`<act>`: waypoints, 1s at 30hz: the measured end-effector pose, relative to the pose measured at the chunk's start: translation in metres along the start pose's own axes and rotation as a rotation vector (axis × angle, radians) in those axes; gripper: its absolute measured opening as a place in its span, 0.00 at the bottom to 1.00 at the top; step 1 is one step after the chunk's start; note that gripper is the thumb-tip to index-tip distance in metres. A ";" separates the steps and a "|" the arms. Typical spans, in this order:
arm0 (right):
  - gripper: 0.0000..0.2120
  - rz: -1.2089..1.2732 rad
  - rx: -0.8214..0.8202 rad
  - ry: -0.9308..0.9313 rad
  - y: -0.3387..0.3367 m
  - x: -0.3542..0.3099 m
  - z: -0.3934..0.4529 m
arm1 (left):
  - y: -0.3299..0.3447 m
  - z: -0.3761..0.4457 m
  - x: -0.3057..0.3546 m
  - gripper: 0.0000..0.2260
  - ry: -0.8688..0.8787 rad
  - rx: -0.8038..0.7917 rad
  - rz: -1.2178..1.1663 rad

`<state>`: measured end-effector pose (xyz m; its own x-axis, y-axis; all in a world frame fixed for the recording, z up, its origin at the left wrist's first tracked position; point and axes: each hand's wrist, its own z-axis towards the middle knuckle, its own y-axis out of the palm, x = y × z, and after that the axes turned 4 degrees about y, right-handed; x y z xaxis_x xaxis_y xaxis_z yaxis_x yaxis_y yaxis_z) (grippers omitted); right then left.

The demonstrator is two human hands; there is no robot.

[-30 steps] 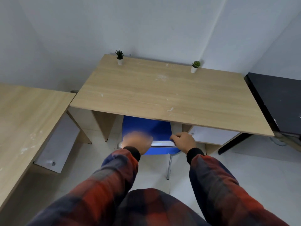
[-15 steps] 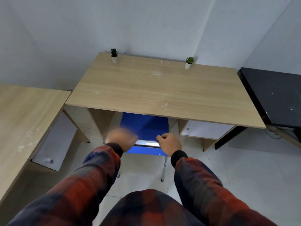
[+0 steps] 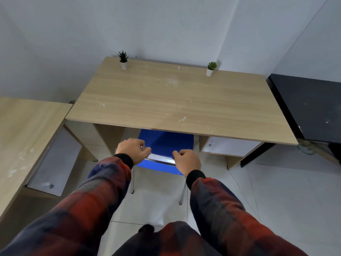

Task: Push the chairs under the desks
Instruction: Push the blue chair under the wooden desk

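head view. blue plastic chair with chrome legs (image 3: 162, 145) stands at the near edge of the light wood desk (image 3: 175, 100), seat partly beneath the top, backrest top rail and both rear legs on the near side of that edge. left hand (image 3: 133, 150) and right hand (image 3: 188, 161) sit at the two ends of the shiny chrome rail, fingers curled over it; left grips the left end, right grips the right end. thumbs not clearly visible.

key relation: the chair lies straight ahead of both hands, rail running left to right, parallel to the desk's near edge. kneehole opens directly beyond the seat, between the left wooden side panel (image 3: 108, 137) and the white drawer unit (image 3: 228, 146) at the right. chair sits closer to the drawer side; gap on the left looks wider. hands about equally near, so an even forward push from both seems the likely call.

room: pale tiled floor (image 3: 276, 191) open behind the chair. second light wood desk (image 3: 27, 135) along the left, black table (image 3: 310, 108) at the right, neither in the chair's path. two small potted plants, spiky one (image 3: 123, 59) and round one (image 3: 211, 68), stand at the desk's far edge by the wall, well apart from the chair.

judgement: push partway done; risk is the right rear leg clipping the drawer unit if the chair skews.
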<state>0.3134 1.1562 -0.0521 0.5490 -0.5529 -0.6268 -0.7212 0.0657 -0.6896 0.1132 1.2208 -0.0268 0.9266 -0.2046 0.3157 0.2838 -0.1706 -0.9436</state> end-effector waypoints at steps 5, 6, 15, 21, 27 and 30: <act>0.23 -0.028 -0.030 -0.045 -0.007 -0.009 0.026 | 0.002 0.010 0.012 0.13 -0.095 0.040 -0.054; 0.23 -0.024 -0.043 -0.052 -0.010 -0.009 0.031 | 0.003 0.013 0.014 0.13 -0.094 0.045 -0.054; 0.24 -0.066 -0.044 -0.012 -0.008 -0.023 0.051 | -0.003 0.040 0.002 0.14 -0.070 -0.033 -0.043; 0.25 -0.102 -0.085 -0.028 -0.003 -0.039 0.068 | -0.006 0.046 -0.009 0.15 -0.136 -0.037 -0.082; 0.22 -0.082 -0.070 0.002 -0.001 -0.038 0.082 | -0.003 0.059 -0.009 0.16 -0.088 -0.014 -0.011; 0.21 -0.041 -0.024 0.015 -0.002 -0.040 0.085 | -0.004 0.067 -0.007 0.15 -0.062 0.001 -0.004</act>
<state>0.3289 1.2483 -0.0566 0.5721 -0.5670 -0.5927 -0.7083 0.0229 -0.7056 0.1222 1.2876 -0.0316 0.9390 -0.1439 0.3124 0.2875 -0.1704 -0.9425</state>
